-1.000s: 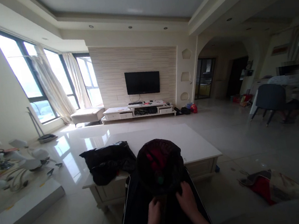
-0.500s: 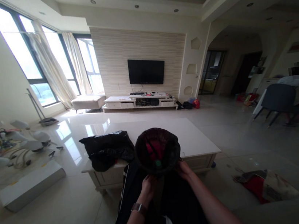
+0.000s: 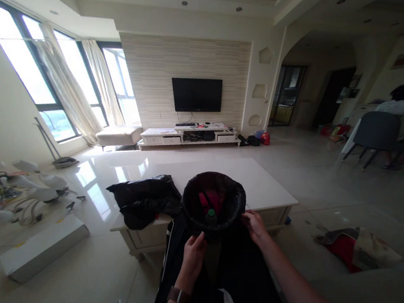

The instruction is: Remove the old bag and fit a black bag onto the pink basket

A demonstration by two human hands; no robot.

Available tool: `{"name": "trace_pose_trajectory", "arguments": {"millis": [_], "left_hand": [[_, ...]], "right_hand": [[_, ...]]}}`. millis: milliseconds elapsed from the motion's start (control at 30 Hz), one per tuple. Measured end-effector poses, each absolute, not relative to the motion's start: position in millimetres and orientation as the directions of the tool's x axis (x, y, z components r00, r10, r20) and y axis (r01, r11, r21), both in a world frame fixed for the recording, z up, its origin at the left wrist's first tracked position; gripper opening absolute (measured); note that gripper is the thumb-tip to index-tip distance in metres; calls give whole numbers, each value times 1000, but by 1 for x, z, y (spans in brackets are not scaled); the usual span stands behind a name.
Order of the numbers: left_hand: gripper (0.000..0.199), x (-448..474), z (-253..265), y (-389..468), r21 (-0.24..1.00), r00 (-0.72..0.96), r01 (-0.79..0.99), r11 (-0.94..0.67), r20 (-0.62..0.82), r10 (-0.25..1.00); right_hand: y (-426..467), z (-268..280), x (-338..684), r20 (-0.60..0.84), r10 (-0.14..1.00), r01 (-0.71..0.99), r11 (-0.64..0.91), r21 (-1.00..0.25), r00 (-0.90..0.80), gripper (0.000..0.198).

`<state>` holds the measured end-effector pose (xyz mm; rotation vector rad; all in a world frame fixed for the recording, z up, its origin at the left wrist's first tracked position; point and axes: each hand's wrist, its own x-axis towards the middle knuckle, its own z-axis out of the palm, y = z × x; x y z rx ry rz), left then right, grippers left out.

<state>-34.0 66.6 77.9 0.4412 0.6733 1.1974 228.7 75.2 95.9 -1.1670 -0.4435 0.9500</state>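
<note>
You are gripping the bin (image 3: 214,204) liner's rim — left hand (image 3: 194,253) curled on the near-left edge, right hand (image 3: 255,224) pinching the near-right edge — beside the table (image 3: 266,187).

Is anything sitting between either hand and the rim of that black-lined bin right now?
Nothing visible does. The left hand and the right hand are both already at the near rim of the black-lined bin, fingers on the liner edge. The black bag lies off to the left on the white table, apart from the hands.
</note>
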Motion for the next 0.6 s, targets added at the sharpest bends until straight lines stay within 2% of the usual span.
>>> {"name": "trace_pose_trajectory", "arguments": {"millis": [100, 200, 233, 300, 367, 433, 500, 533, 600], "left_hand": [[44, -36, 96, 49, 707, 273, -639, 302, -158, 949], [40, -39, 111, 38, 716, 266, -625, 310, -178, 948], [36, -41, 114, 36, 706, 251, -634, 317, -199, 947], [32, -46, 118, 34, 682, 233, -650, 335, -241, 942], [29, -50, 120, 33, 664, 238, -659, 352, -260, 936], [29, -51, 120, 31, 647, 255, -672, 359, -253, 933], [30, -52, 119, 28, 636, 269, -687, 351, -226, 936], [31, -52, 119, 27, 630, 271, -696, 345, -215, 938], [29, -54, 119, 25, 621, 260, -710, 332, -207, 943]], "right_hand": [[48, 107, 225, -157, 809, -422, 121, -898, 567, 33], [24, 107, 220, -108, 813, -433, 187, -882, 572, 34], [17, 104, 218, -127, 802, -445, 184, -876, 583, 30], [3, 94, 214, -267, 763, -517, 102, -850, 589, 18], [-10, 83, 208, -454, 743, -649, -35, -760, 491, 7], [-18, 75, 199, -541, 795, -768, -158, -621, 274, 10], [-22, 73, 190, -501, 862, -831, -225, -509, 74, 16], [-22, 73, 186, -473, 881, -849, -231, -475, 25, 16], [-18, 75, 181, -449, 893, -872, -189, -452, 39, 12]]}}
